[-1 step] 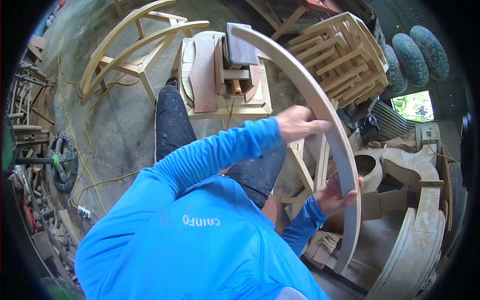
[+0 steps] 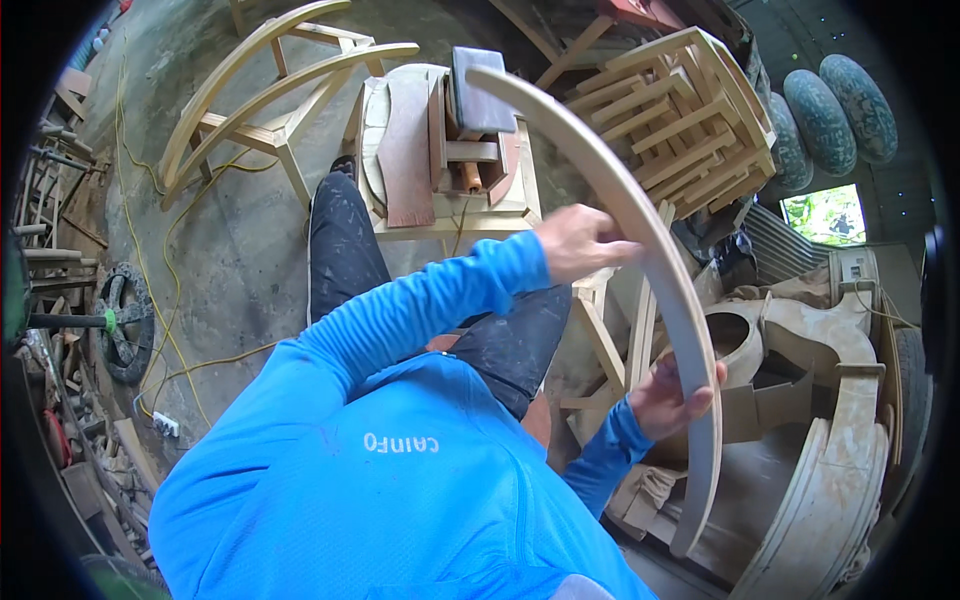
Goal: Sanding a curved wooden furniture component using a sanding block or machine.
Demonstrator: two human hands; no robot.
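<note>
Right hand (image 2: 672,398) gripping a smooth, bowed wooden strip (image 2: 690,322); left hand (image 2: 585,243) at its edge, hold unclear.

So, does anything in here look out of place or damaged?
The yellow cord looks untidy: it trails in loose bends across the floor at left, where feet might catch. The curved wooden strip in hand shows no obvious damage.

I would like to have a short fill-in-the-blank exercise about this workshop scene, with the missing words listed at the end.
1. The right hand grips a long wooden strip, which is not straight but ____.
2. In the picture, the left hand is nearer than the right to the strip's ____ end.
3. The person's sleeves are coloured ____.
4. The thin cable on the floor is coloured ____.

Missing words: curved; upper; blue; yellow.
</note>
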